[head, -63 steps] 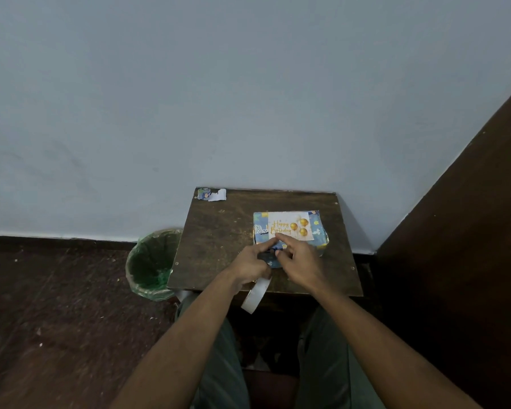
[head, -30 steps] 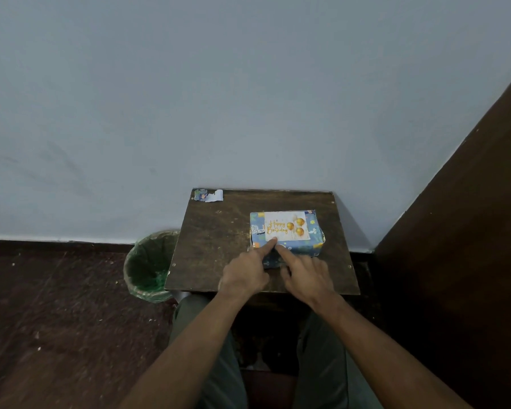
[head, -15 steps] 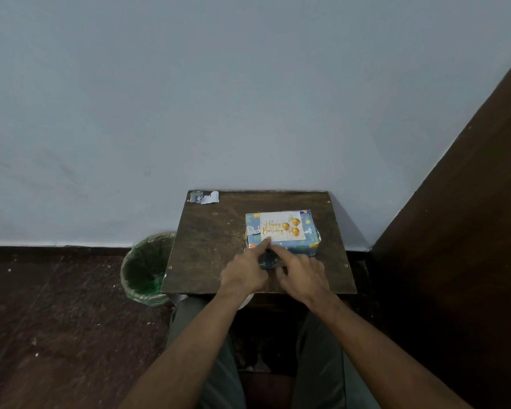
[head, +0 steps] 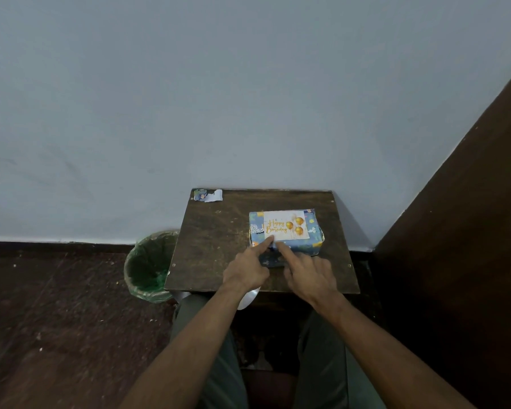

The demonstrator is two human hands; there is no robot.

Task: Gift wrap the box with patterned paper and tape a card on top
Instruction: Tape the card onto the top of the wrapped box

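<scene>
A pale blue-grey painted wall (head: pixel 219 98) fills most of what I can see, and a tall dark brown wooden panel (head: pixel 466 231) closes in the right side, so there is little room that way. The dark speckled floor (head: pixel 56 320) on the left lies open. Pushed against the wall stands a small square dark wooden table (head: pixel 219 240); its near edge sits right over the person's knees, and its left half is bare wood, the freest place to slide things.

Beside the table's left edge, on the floor, is a round bin lined with a green plastic bag (head: pixel 148 267).

The box wrapped in blue patterned paper (head: pixel 314 231) lies on the right half of the table, near the right edge but not overhanging. The wrapping looks finished. On its top lies the white card with gold "Happy Birthday" lettering and gold balloons (head: pixel 286 227), flat and square to the box.

The left hand (head: pixel 245 271) has its forefinger stretched onto the card's near left corner, the other fingers curled; something white shows under its wrist, perhaps tape, though I cannot tell whether it is gripped. The right hand (head: pixel 310 276) presses a straight forefinger at the box's near top edge, fingers loose, gripping nothing. I judge they are smoothing tape on that near edge; the far edge may yet need some.

A small torn scrap of patterned paper (head: pixel 208 195) sits at the table's far left corner.
</scene>
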